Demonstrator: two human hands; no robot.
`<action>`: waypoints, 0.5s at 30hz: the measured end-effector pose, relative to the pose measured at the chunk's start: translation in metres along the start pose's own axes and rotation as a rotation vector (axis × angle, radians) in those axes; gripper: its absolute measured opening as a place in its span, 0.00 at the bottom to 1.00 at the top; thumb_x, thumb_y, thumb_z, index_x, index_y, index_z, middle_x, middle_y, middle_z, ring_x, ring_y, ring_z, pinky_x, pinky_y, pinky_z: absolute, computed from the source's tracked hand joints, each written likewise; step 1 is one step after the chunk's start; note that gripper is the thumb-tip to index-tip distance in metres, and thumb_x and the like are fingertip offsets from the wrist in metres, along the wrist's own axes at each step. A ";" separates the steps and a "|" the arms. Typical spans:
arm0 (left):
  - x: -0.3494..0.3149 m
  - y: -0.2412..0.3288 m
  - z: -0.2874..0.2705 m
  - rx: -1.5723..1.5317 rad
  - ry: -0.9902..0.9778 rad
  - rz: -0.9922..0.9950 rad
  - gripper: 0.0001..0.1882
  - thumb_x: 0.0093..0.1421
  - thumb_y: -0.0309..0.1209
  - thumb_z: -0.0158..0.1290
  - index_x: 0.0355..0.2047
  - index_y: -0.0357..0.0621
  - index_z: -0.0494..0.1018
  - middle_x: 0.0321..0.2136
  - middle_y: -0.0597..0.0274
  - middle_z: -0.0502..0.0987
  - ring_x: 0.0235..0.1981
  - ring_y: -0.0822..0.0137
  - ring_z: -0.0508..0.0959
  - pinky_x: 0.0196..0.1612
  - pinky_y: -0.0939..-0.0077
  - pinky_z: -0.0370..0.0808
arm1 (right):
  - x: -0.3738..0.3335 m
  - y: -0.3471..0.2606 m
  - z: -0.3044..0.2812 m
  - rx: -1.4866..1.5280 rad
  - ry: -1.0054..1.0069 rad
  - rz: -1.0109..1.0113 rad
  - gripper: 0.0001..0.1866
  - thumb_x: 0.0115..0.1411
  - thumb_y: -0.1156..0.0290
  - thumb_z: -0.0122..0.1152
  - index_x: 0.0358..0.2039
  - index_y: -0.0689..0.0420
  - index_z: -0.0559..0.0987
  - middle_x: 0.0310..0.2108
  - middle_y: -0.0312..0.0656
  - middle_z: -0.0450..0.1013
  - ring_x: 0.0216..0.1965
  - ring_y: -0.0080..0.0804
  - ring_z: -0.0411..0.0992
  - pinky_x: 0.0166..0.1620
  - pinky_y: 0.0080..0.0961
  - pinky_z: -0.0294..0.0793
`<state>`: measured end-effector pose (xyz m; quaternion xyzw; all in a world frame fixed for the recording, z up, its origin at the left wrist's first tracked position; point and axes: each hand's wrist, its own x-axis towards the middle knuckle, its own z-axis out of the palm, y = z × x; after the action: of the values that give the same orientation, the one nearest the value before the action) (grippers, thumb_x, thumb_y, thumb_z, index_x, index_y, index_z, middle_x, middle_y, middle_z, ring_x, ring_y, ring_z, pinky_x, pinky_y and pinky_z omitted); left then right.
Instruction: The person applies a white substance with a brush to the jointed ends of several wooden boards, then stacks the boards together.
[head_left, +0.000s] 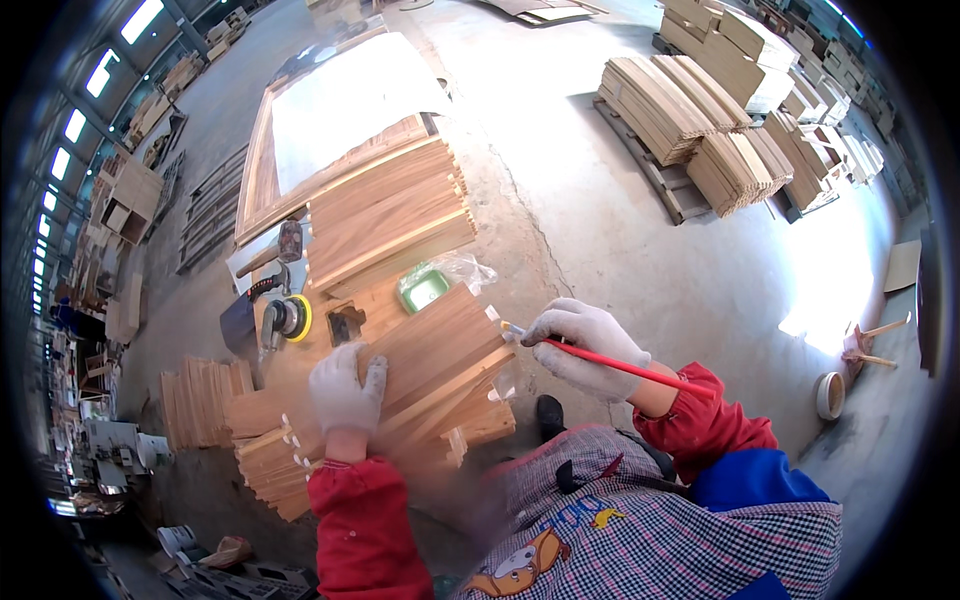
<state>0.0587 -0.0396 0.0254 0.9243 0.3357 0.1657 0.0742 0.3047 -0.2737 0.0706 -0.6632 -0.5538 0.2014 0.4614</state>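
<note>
My right hand [592, 345], in a stained white glove, pinches a red-handled brush [630, 370]. Its bristles are at the right end of a brown wooden board [435, 345], where white, glue-like patches mark the notched edge. Around the left part of that board is my gloved left hand [345, 388], thumb apart from the other fingers; what lies under the palm is hidden. Beneath, more boards [275, 460] with white-dabbed notched ends are stacked, partly blurred near my left sleeve. Just beyond the board, a green tray [424, 288] with whitish contents sits by crumpled clear plastic [465, 268].
Farther back stand a neat board stack [390, 215] and a wooden frame with a white sheet [350, 95]. Left of the tray lie a sander with a yellow rim [295, 318] and a mallet [288, 240]. Palletised timber [660, 105] stands far right, a round tub [830, 396] nearer.
</note>
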 end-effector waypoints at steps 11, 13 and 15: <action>0.000 0.004 -0.001 0.003 0.016 0.004 0.16 0.55 0.39 0.56 0.40 0.44 0.75 0.39 0.52 0.77 0.43 0.50 0.74 0.49 0.58 0.67 | -0.003 -0.001 0.007 -0.005 -0.020 0.061 0.07 0.54 0.74 0.55 0.33 0.61 0.78 0.31 0.46 0.73 0.34 0.40 0.73 0.38 0.30 0.73; 0.000 0.003 -0.002 -0.006 0.005 -0.007 0.16 0.55 0.39 0.56 0.40 0.44 0.74 0.39 0.52 0.77 0.43 0.50 0.74 0.49 0.58 0.67 | -0.007 -0.005 0.004 0.025 -0.044 0.117 0.07 0.54 0.74 0.55 0.33 0.61 0.77 0.31 0.46 0.73 0.34 0.39 0.73 0.39 0.30 0.73; -0.001 0.002 -0.002 -0.010 0.002 -0.011 0.16 0.55 0.40 0.56 0.40 0.44 0.74 0.39 0.52 0.77 0.43 0.50 0.74 0.49 0.58 0.67 | -0.009 -0.006 -0.002 0.055 -0.024 0.129 0.08 0.55 0.74 0.54 0.34 0.62 0.78 0.31 0.46 0.73 0.33 0.39 0.73 0.38 0.30 0.73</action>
<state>0.0586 -0.0418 0.0278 0.9219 0.3400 0.1676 0.0793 0.3007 -0.2829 0.0744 -0.6823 -0.5096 0.2536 0.4589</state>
